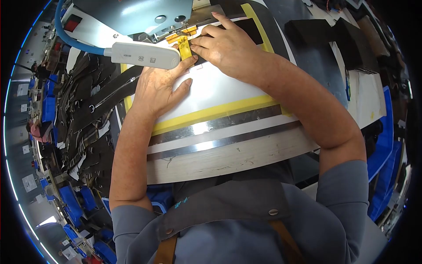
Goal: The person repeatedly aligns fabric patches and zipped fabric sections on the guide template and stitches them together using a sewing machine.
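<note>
My left hand [156, 88] lies on the white work plate [224, 90], index finger and thumb apart. Its index fingertip touches down beside a yellow-taped strip [186, 49]; the white lamp head hides part of the other fingers. My right hand [231, 50] rests with fingers spread on a flat black fabric piece [250, 31], close to the needle area. Just beyond both hands is the presser foot [181, 33] of a sewing machine [136, 15], with orange-yellow guide parts around it. Whether the fabric lies under the foot is too small to tell.
A white lamp head [145, 55] on a blue flexible arm hangs over my left fingers. Dark straps with zippers [105, 99] pile up at left. Black stacked pieces [356, 46] stand at right, above a blue bin [382, 136]. Yellow tape [220, 113] edges the plate.
</note>
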